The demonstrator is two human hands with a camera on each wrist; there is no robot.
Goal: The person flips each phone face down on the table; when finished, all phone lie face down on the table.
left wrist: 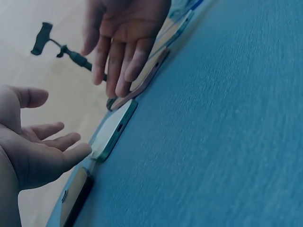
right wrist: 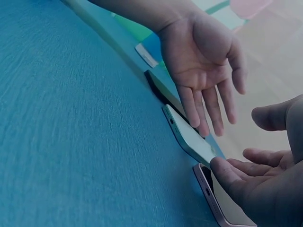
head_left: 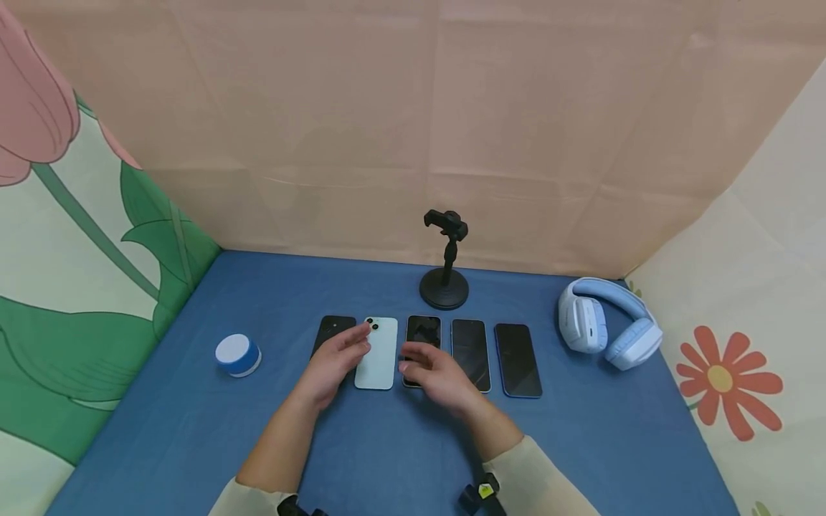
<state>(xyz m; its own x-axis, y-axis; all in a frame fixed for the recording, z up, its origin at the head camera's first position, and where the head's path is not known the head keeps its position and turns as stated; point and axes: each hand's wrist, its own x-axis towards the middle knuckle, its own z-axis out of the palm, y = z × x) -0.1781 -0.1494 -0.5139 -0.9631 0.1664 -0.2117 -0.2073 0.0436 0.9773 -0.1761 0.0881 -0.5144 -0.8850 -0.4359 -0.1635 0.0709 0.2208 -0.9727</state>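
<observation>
Several phones lie in a row on a blue cloth. My left hand hovers by a pale mint phone, overlapping a black phone at the row's left end. The mint phone lies back up, two camera lenses showing. Partly covering a dark-screened phone is my right hand. Both palms face each other with relaxed fingers, holding nothing. In the left wrist view my left hand is raised beside the mint phone. The right wrist view has my right hand above a pink-edged phone.
Two more dark phones, one beside my right hand and another farther right, continue the row. Behind stands a black phone stand. Light blue headphones rest at the right, and a round blue-and-white object sits at the left.
</observation>
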